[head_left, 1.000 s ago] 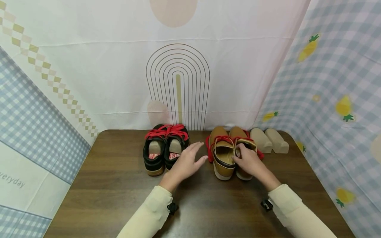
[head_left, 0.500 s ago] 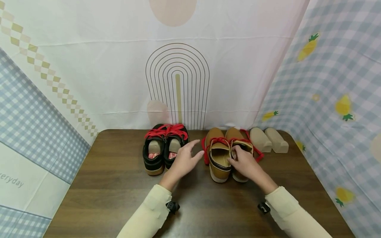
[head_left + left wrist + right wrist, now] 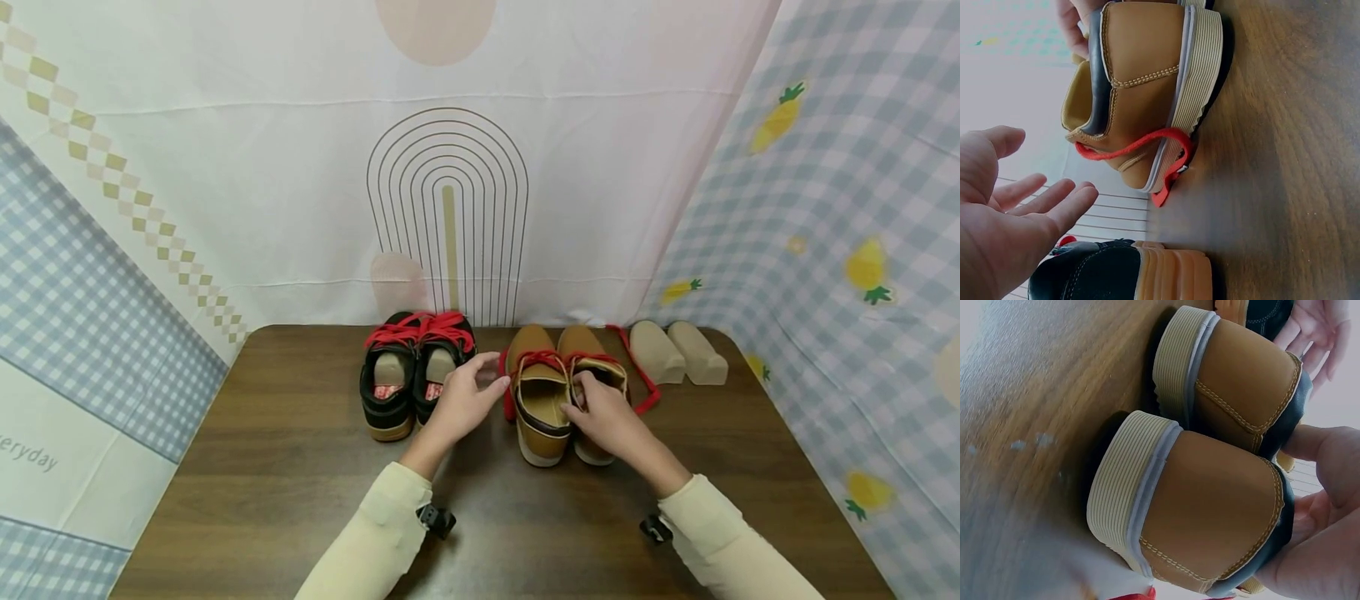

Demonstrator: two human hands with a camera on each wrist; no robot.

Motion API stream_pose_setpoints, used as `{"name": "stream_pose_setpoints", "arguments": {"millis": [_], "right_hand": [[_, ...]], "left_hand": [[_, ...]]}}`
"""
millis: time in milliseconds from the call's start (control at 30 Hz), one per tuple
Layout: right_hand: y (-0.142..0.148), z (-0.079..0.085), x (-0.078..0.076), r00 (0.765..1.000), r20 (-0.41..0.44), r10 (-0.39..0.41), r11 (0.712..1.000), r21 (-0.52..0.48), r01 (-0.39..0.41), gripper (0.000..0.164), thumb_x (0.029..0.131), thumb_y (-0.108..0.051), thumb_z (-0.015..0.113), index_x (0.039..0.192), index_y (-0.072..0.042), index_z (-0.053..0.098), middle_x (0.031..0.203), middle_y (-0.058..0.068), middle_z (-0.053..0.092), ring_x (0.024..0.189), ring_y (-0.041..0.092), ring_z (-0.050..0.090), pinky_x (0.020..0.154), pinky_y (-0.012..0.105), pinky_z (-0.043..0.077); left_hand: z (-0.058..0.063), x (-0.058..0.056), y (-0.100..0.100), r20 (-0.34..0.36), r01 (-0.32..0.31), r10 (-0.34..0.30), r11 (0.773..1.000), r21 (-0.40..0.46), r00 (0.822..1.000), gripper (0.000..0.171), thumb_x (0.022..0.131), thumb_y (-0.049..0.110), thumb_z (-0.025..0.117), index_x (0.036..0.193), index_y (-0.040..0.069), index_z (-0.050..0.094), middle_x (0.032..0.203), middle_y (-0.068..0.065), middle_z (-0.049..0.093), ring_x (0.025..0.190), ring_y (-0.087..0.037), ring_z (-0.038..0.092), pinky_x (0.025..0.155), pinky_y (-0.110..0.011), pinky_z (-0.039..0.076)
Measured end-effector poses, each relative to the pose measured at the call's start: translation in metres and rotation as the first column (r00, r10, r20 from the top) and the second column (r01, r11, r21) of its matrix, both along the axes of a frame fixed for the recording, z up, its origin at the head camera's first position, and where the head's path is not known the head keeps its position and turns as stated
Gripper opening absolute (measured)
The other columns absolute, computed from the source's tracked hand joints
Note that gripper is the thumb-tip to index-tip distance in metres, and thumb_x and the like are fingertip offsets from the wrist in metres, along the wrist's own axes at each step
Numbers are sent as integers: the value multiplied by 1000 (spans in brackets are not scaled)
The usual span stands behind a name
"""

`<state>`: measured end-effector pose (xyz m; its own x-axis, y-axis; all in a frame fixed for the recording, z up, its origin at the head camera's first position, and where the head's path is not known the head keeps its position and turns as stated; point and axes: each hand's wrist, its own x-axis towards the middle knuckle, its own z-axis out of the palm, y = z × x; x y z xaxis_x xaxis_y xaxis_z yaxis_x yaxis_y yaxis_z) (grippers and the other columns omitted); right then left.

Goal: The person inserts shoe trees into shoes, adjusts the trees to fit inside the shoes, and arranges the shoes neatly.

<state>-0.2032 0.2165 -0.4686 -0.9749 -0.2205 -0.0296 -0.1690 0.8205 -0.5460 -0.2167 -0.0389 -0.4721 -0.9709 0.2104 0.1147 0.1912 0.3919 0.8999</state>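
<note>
Two tan lace-up shoes [image 3: 542, 446] with red laces stand side by side on the table, heels towards me. My right hand [image 3: 609, 417] pinches them together, thumb inside the left shoe and fingers inside the right one; the right wrist view shows this grip on the dark padded collars [image 3: 1286, 425]. My left hand [image 3: 467, 398] hovers between the shoe pairs, fingers spread and apart from the left tan shoe [image 3: 1144, 44] in the left wrist view. Below that hand there, part of a black shoe [image 3: 1107, 272] shows.
A pair of black shoes [image 3: 386, 417] with red laces stands to the left, beige inserts [image 3: 389, 369] inside. Two loose beige blocks [image 3: 657, 353] lie at the back right of the wooden table [image 3: 285, 492]. Behind hangs a patterned cloth [image 3: 300, 192]. A red lace [image 3: 647, 402] trails right.
My right hand has slid the tan shoes left and slightly towards me, away from the beige blocks. My left hand has stayed nearly in place, so the gap to the shoes has narrowed.
</note>
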Motion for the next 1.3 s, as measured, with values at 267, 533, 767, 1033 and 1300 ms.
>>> {"name": "stream_pose_setpoints", "arguments": {"millis": [267, 533, 767, 1033, 1300], "right_hand": [[-12, 0, 3, 1000, 2, 8, 1000, -14, -8, 43, 97, -22, 72, 128, 2, 54, 88, 6, 61, 73, 17, 56, 66, 36, 48], [-24, -2, 6, 1000, -12, 5, 1000, -6, -5, 44, 96, -23, 74, 127, 1, 55, 87, 5, 63, 74, 16, 58, 68, 37, 51], [-31, 0, 8, 1000, 13, 1, 1000, -18, -1, 44, 96, -25, 74, 127, -1, 54, 87, 4, 63, 72, 15, 58, 66, 35, 50], [-34, 1, 8, 1000, 11, 6, 1000, -6, -6, 48, 97, -28, 74, 131, 0, 54, 93, 5, 68, 79, 16, 65, 70, 38, 54], [-27, 8, 11, 1000, -9, 4, 999, 44, -4, 49, 97, -29, 73, 132, 2, 57, 96, 4, 70, 81, 17, 66, 74, 41, 55]], "left_hand": [[0, 1, 0, 8, -4, 4, 1000, 2, 1000, 48, 98, 23, 72, 141, 7, 60, 130, -21, 68, 118, -36, 68, 98, -50, 55], [2, 3, -2, 11, 8, -8, 1000, 5, 1000, 55, 95, 16, 75, 144, 0, 56, 132, -25, 65, 120, -40, 65, 100, -53, 54], [4, 4, -4, 8, -4, 5, 999, -34, 1000, 56, 91, 12, 78, 143, 1, 57, 133, -24, 65, 122, -39, 65, 99, -50, 55], [3, 4, -1, -26, -48, 44, 987, -156, 999, 58, 89, 13, 81, 141, 3, 59, 129, -18, 68, 118, -33, 66, 96, -47, 56], [0, 1, 6, -89, -81, 63, 973, -218, 994, 52, 87, 14, 83, 134, 3, 64, 125, -16, 70, 116, -32, 66, 96, -48, 55]]}}
